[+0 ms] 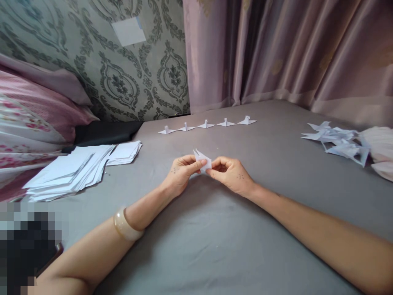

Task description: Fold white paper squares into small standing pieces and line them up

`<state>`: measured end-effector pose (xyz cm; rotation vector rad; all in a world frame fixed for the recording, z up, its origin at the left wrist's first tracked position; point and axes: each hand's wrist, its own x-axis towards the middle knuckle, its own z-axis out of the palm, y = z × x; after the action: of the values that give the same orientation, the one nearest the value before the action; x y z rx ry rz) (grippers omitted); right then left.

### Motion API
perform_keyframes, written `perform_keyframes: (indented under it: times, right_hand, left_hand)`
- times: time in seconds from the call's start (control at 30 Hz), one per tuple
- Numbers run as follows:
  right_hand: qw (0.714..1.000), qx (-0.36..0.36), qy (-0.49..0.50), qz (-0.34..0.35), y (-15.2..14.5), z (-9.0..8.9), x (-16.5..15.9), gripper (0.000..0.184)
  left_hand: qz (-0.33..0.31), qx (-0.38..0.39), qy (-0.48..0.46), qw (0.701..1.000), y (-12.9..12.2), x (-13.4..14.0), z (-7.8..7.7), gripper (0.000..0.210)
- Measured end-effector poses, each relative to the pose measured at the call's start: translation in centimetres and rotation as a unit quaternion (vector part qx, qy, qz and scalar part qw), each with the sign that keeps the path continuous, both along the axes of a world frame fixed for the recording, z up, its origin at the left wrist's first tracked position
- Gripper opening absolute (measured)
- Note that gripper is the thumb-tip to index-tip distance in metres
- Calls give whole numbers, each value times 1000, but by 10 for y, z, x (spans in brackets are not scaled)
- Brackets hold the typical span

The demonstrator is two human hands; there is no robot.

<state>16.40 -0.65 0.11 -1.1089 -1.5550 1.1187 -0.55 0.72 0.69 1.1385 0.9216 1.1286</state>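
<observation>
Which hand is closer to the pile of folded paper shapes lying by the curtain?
Right. The right hand is toward the pile of folded paper shapes, though still apart from it; the left hand is farther away, on the other side of the small folded paper both hands hold.

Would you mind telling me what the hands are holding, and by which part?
Both hands pinch a small folded white paper piece: the left hand at its left side, the right hand at its lower right end.

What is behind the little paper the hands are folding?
Behind the folded paper, held by the left hand and right hand, five small paper figures stand in a row on the grey sheet. Nothing hides them.
</observation>
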Motion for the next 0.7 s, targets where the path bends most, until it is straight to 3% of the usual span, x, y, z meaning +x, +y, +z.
perform_keyframes:
  times: [0.2, 0.4, 0.7]
  right_hand:
    - [996, 77, 28, -41, 1, 6, 2, 22]
    - [991, 128, -10, -32, -1, 9, 0, 18]
    - [996, 81, 22, -11, -2, 18, 3, 20]
  left_hand:
    - [-42, -20, -4, 999, -3, 1, -1, 20]
    - [-56, 21, 30, 998, -8, 3, 3, 21]
    - [-91, 30, 99, 990, -15, 5, 15, 23]
